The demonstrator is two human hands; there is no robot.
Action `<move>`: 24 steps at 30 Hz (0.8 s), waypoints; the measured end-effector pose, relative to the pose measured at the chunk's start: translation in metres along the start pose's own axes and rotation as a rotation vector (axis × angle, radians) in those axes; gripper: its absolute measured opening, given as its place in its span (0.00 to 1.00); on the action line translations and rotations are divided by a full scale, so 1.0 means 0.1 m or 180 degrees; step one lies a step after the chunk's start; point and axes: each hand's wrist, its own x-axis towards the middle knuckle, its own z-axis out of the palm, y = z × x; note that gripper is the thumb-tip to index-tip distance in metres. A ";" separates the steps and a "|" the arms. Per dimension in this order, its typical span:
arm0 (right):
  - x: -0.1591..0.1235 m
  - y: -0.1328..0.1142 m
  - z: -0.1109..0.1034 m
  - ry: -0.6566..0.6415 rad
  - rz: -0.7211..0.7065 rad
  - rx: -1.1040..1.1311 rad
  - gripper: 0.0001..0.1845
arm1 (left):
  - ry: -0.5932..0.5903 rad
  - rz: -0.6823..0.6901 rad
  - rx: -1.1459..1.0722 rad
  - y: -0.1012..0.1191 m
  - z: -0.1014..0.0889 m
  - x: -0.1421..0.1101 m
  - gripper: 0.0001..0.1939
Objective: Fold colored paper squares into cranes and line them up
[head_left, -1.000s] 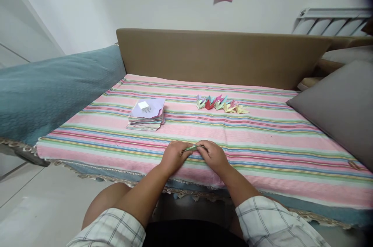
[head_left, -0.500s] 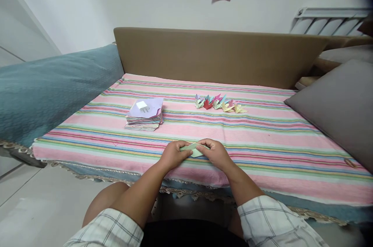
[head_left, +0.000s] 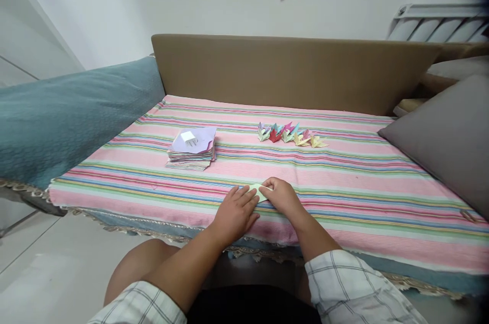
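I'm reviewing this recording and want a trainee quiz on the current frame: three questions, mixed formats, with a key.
1. What sits on the light purple paper sheet topping the stack of coloured paper?
A) a red paper figure
B) a white, pronged plug adapter
C) a grey cushion

2. True or false: the cluster of multicoloured folded-paper figures lies to the right of that stack.

3. Short answer: what do the left hand and right hand both touch?

Key: 1. B; 2. True; 3. A small pale green paper piece.
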 end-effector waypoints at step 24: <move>-0.22 0.27 -0.01 0.0110 -0.1875 -0.0671 0.11 | -0.0136 -0.0448 -0.0818 -0.08 -0.05 0.12 0.14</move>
